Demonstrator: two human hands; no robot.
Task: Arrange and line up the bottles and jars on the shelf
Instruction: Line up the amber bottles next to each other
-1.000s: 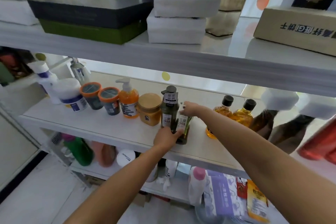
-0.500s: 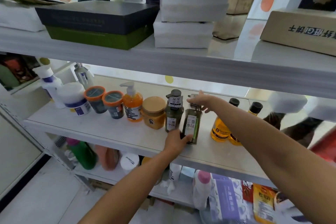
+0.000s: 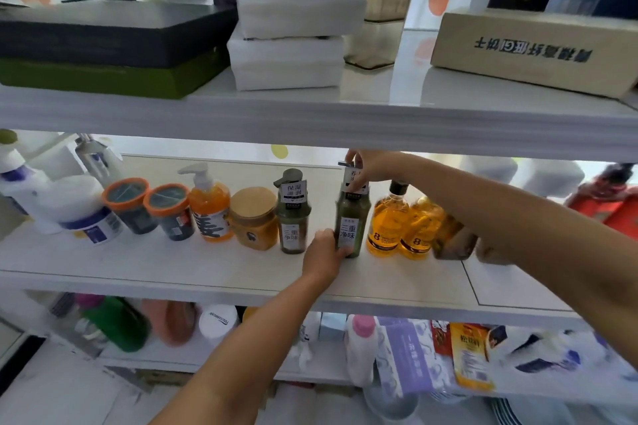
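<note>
While both hands stay off the rest of the row, note the current hold: left hand [image 3: 322,257] w/ fingers curled round the base of the dark green labelled pump bottle [image 3: 351,217]; right hand [image 3: 371,167] pinching its cap from above, fingers closed on the top. Bottle stands upright on the white middle shelf [image 3: 207,269], long axis vertical, approx. mid-row.

Key relation: bottle sits apart from its matching dark green pump bottle [image 3: 292,214] to the left, w/ a visible gap between them, but just beside the amber round-bodied bottle with black cap [image 3: 388,221] to the right. Left hand occupies part of that gap, i.e. it lies on the side toward which the bottle likely needs to shift.

Judgement: step in hand = spacing/squaring this bottle within the line. Next move prob. a short slide along the shelf, label facing front. Risk: tall narrow body may tip if pushed at the cap only; base hand should lead.
</note>
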